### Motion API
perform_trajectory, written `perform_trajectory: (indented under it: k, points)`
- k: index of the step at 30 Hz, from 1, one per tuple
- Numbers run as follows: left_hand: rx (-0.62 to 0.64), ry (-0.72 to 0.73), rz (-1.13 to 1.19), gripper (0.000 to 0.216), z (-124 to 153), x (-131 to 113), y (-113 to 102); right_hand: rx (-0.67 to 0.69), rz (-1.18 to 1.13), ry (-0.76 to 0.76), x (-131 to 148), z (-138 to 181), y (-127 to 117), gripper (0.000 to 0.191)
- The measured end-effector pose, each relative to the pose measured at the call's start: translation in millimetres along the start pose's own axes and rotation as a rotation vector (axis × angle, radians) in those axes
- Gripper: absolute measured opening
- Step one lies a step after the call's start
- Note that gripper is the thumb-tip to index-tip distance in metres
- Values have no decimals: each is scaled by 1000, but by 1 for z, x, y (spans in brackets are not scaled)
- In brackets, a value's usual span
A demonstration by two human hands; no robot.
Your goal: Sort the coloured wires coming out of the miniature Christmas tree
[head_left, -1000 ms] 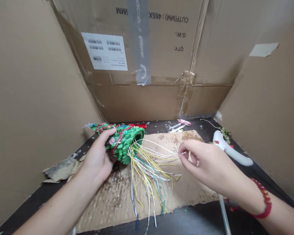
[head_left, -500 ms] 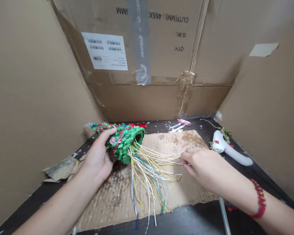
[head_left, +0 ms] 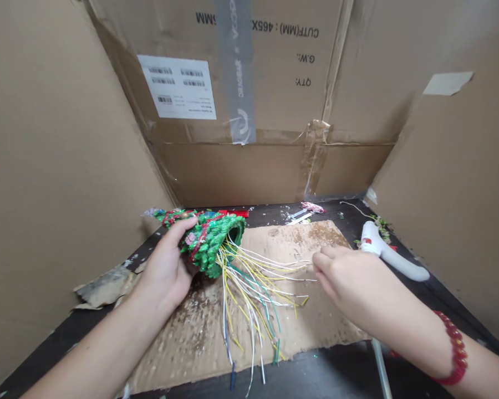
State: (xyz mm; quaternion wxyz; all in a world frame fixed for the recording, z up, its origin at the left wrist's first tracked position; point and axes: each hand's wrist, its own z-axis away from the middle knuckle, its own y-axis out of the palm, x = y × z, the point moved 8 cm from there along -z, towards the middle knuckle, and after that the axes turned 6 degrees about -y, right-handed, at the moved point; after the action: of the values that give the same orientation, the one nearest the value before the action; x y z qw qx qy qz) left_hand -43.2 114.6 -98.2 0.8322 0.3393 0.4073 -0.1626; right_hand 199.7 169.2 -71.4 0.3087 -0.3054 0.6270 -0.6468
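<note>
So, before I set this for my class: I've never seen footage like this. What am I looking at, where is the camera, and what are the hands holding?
There is no machine here. These are a person's two bare hands, filmed by one camera worn on the head, looking forward and down. The left hand grips a small green tree turned on its side, with thin coloured wires spilling from its base. The right hand, with a red bracelet on its wrist, has its fingertips at the wire ends; whether it pinches one is unclear. Beneath lies a cardboard sheet on a dark table. A white glue gun lies to the right, and cardboard walls stand around.
</note>
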Motion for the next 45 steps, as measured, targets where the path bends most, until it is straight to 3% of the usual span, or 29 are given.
perform_trajectory:
  k: [5, 12, 27, 45]
  points:
    - [-13, -1, 9, 27, 2, 0, 0, -5, -377, -186, 21, 4, 4, 13]
    - [-13, -7, 6, 23, 2, 0, 1, 3, -313, -203, 25, -1, 17, 12]
    - [-16, -2, 3, 26, 1, 0, 0, -47, -304, -97, 8, -3, 6, 16]
    - [-12, 4, -6, 28, 1, -1, -1, 59, 24, 20, -10, 1, 7, 20]
